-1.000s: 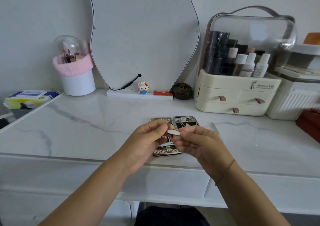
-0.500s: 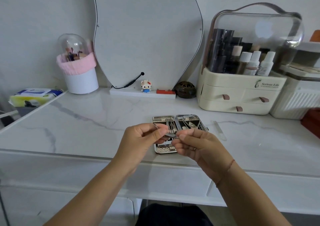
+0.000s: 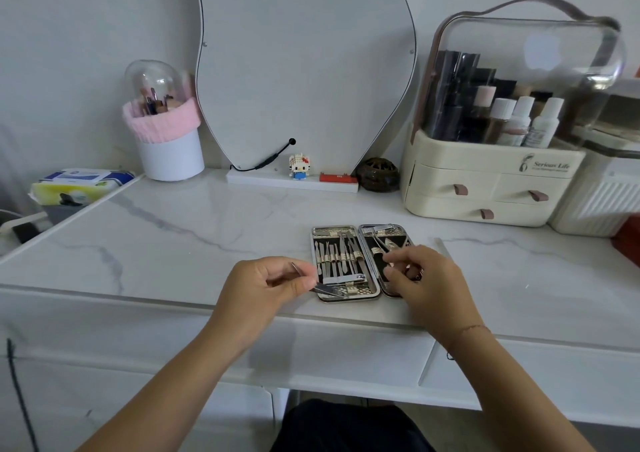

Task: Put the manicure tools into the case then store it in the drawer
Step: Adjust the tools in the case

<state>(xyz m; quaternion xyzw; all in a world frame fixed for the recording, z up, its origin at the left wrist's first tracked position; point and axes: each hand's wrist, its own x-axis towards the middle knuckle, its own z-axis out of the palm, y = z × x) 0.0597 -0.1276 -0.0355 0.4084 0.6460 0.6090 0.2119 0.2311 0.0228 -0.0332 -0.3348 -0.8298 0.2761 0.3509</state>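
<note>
Packing stage, mid-way, as I read it from the head view. The case (image 3: 360, 263) lies open flat on the marble tabletop (image 3: 173, 243), near the front edge, its two halves side by side. The left half holds a row of slim tools tucked under its straps, with a clipper across the bottom; the right half holds a clipper at the top and crossed scissors or nippers below, partly hidden.

The left hand (image 3: 266, 289) pinches a thin metal tool (image 3: 323, 287) between thumb and forefinger, the other fingers curled; its tip lies over the lower left corner of the case, not yet seated in a strap. The right hand (image 3: 422, 278) rests over the right half with fingers bent and loosely gathered; I cannot tell whether they grip anything.

A pale slim stick, perhaps a nail file (image 3: 443, 247), lies on the tabletop just right of the case, apparently still to go in.

My judgement: most tools are stowed; remaining are the held tool, possibly the file, closing the case, and storing it. No open drawer is in view.
</note>
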